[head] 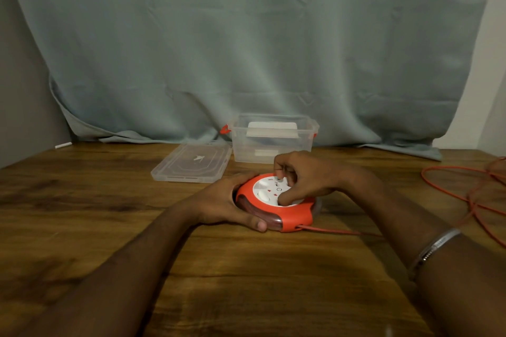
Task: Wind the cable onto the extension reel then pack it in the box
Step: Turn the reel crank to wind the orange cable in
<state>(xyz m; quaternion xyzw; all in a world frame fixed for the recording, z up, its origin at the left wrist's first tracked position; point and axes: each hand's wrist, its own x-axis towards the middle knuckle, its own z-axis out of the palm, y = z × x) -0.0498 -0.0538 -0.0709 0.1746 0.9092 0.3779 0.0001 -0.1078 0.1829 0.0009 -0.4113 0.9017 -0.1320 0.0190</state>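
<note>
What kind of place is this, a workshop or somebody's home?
Probably a home room set up for recording: a wooden table, a grey-green cloth backdrop hung behind it, and a clear plastic box of the household storage kind.

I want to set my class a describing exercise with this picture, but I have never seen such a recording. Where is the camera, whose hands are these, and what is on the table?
There is one picture, taken by a camera worn on a person's head, looking forward and down at their own bare hands. No machine is involved.

On the brown wooden table lies a round orange and white extension reel. The left hand grips its rim; the right hand, fingers curled, rests on the white socket face on top.

A thin orange cable leaves the reel and lies in loose loops at the right, so winding is not finished.

Behind stand a clear plastic box, open, and its clear flat lid beside it.
</note>
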